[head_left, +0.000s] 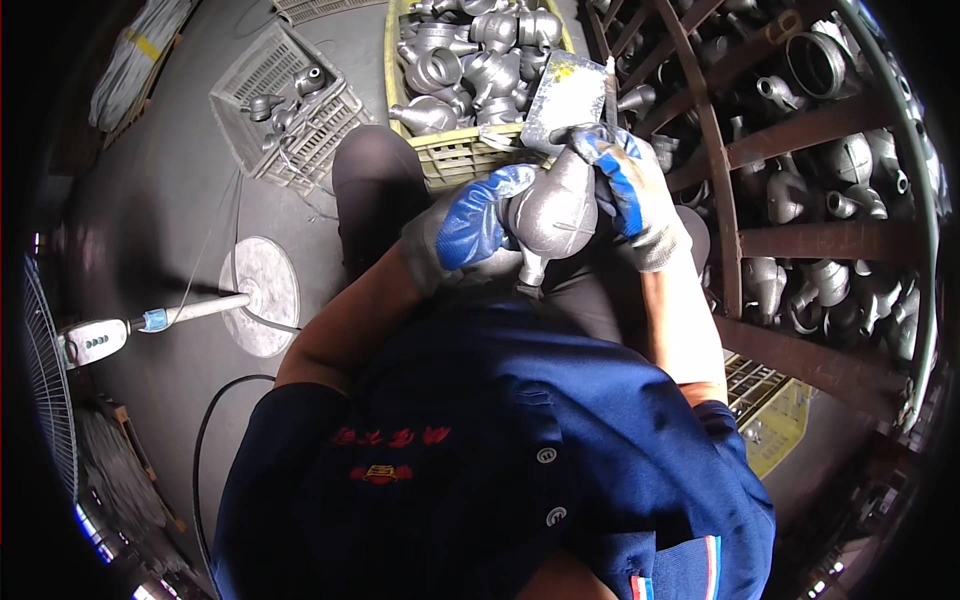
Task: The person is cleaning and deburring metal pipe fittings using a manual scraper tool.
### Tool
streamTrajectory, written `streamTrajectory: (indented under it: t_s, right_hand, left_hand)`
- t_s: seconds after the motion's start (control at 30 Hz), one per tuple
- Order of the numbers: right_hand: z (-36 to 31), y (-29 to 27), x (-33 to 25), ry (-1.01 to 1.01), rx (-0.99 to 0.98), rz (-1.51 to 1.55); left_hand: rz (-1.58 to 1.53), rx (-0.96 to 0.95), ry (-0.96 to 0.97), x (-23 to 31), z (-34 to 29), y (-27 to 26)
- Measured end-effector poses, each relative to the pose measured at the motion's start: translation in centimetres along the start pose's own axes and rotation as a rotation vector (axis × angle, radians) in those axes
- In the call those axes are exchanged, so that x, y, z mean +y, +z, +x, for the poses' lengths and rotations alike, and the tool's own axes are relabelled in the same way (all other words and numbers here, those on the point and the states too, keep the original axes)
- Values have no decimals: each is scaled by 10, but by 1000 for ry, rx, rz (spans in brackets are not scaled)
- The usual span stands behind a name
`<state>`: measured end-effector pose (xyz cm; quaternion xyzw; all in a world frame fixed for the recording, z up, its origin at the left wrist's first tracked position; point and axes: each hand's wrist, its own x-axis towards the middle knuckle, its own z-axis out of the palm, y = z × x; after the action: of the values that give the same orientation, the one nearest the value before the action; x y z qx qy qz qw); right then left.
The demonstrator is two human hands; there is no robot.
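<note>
We are cradling the grey metal casting (553,212) in our left hand (470,225), fingers wrapped tight, steadying it while our right hand (625,190) is pinching a thin marking stick (609,85) over it.

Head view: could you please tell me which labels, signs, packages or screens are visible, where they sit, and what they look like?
Embroidered shirt badge: on the dark blue shirt's chest, small, red.
Fan control panel: far left on the fan's neck, pale grey with a row of buttons.

A dull grey, bulbous metal casting (555,210) with a narrow neck pointing down, held above the lap.
</note>
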<state>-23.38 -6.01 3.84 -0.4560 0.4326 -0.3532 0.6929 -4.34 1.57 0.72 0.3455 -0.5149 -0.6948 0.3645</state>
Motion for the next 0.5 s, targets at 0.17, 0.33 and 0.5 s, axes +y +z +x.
streamTrajectory:
  t_s: [0.17,0.33,0.5]
  right_hand:
    - [7,-5,-3,6,-46,-41]
    - [11,-5,13,36,58,249]
    - [9,-8,14,35,3,201]
  left_hand:
    - [-550,167,37,-7,3,11]
    - [247,212,529,-5,10,15]
    - [-1220,71,-90,8,8,16]
